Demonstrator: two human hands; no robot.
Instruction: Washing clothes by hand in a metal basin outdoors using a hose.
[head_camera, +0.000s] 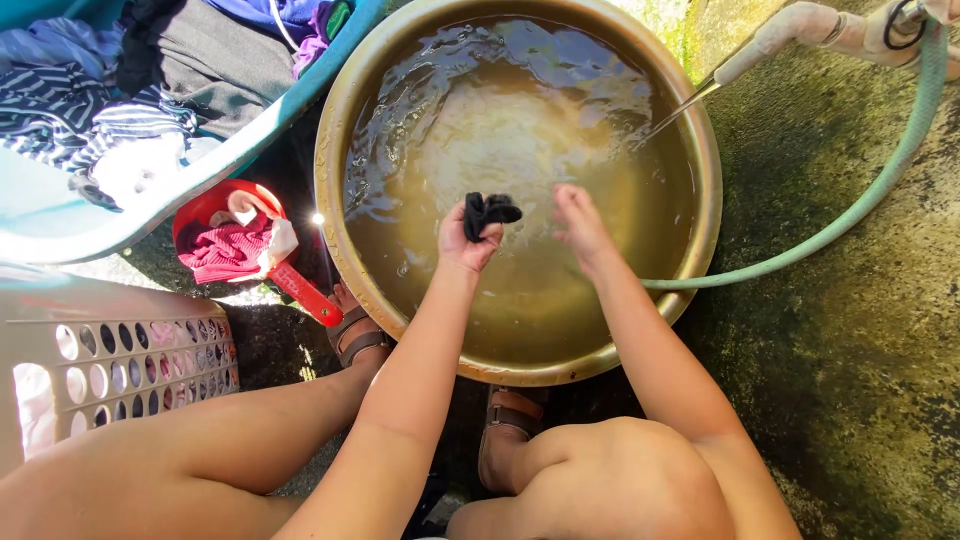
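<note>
A wide brass-coloured basin (335, 215) full of water sits on the ground in front of me. My left hand (466, 236) is closed around a small wadded black cloth (490, 211), held just above the water near the basin's middle. My right hand (580, 224) hovers beside it with fingers loose and apart, holding nothing. A thin stream of water falls into the basin from a tap (790, 35) at the upper right.
A green hose (880, 185) runs from the tap along the mossy concrete. A teal tub of clothes (130, 100) stands at upper left, with a red scoop (245, 245) holding cloth below it. A white perforated basket (120, 360) is at the left. My sandalled feet flank the basin.
</note>
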